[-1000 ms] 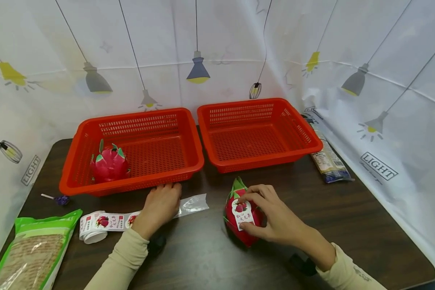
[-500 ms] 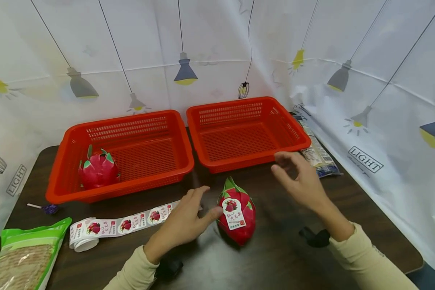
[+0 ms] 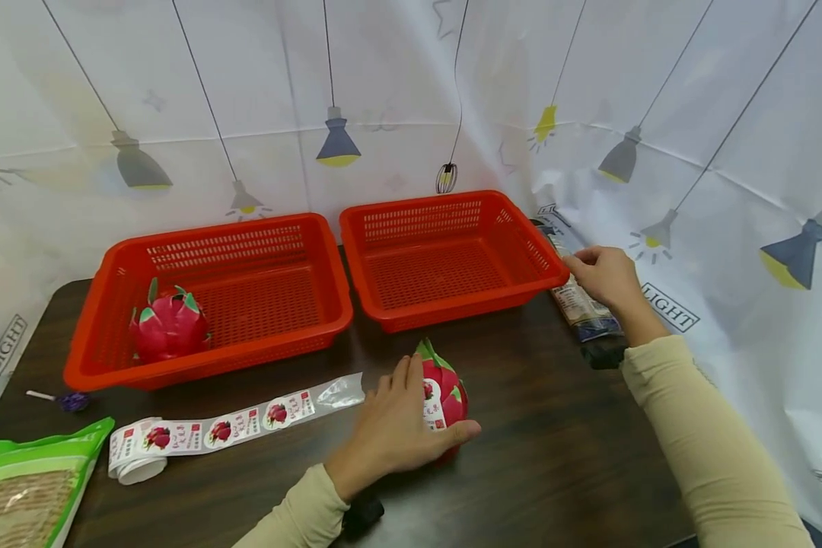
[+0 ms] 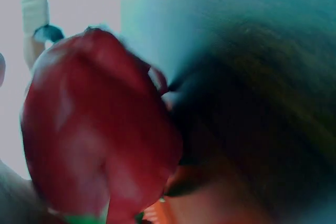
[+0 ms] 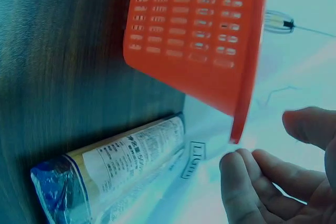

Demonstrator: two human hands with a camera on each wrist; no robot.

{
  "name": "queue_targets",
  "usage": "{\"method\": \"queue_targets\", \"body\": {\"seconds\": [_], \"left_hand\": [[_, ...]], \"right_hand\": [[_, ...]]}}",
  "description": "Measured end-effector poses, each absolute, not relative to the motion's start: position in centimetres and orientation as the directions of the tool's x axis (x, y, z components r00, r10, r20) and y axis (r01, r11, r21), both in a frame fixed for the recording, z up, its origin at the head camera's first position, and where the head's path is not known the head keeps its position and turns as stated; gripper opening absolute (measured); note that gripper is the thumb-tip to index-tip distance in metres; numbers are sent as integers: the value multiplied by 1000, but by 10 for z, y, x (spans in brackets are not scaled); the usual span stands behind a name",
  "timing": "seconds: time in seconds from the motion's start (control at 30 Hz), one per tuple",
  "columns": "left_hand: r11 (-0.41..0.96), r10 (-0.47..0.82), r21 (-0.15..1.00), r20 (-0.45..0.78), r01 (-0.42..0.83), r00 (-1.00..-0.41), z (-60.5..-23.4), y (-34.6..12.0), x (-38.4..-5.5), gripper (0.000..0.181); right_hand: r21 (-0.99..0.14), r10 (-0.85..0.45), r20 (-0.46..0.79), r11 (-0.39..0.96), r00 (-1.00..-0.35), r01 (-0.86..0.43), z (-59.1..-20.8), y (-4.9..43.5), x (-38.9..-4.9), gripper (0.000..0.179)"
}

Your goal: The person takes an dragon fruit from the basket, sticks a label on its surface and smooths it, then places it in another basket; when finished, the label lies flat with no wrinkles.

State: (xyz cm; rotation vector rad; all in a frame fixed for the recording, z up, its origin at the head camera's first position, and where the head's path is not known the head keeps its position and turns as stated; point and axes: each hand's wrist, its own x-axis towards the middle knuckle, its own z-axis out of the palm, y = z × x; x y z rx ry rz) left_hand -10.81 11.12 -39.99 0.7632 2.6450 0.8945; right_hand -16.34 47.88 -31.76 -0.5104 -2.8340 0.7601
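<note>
A dragon fruit (image 3: 452, 396) with a printed sticker (image 3: 433, 403) on its upper side lies on the dark wooden table. My left hand (image 3: 400, 430) is at its left side, fingers extended and thumb spread, covering part of fruit and sticker in the head view. The fruit's red skin (image 4: 105, 124) fills much of the left wrist view. At the right end of the right red basket (image 3: 452, 308), my right hand (image 3: 608, 280) is beside the rim. In the right wrist view its thumb and fingers (image 5: 236, 182) are apart, near the basket's corner (image 5: 239, 124).
The left red basket (image 3: 212, 365) holds another dragon fruit (image 3: 170, 327). A sticker roll (image 3: 139, 464) trails its strip (image 3: 246, 426) across the table. A lollipop (image 3: 71, 401) and a green-edged bag (image 3: 30, 487) lie left. A plastic package (image 3: 578, 308) lies beside the right basket.
My right hand has left the stickered dragon fruit and moved right and back to the right basket's rim. My left hand has moved from the sticker strip rightward to the fruit.
</note>
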Motion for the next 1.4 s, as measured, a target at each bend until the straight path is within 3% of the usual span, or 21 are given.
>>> {"method": "queue_targets", "body": {"seconds": [0.2,0.4,0.67,0.87,1.0,1.2,1.4], "left_hand": [[651,528,637,12,413,-849,-408,124,-108,113],[558,517,763,-13,325,-856,-412,126,-110,110],[534,562,778,-32,332,-827,-409,127,-103,107],[528,610,771,-52,357,-791,-369,116,-88,108],[453,631,783,57,427,-774,-327,114,-89,105],[387,572,761,245,521,-783,-285,135,-132,100],[455,495,770,199,448,-846,-277,179,-194,100]], "right_hand": [[-535,381,17,784,-924,313,-320,487,-178,47],[-588,387,-44,735,-921,337,-317,496,-186,43],[-589,390,-63,729,-919,349,-318,507,-188,43],[-580,376,-71,738,-924,345,-318,513,-187,42],[-572,371,-77,744,-925,346,-317,513,-187,41],[-526,353,-74,781,-933,337,-316,508,-189,40],[-509,326,-67,801,-943,314,-321,497,-191,37]]}}
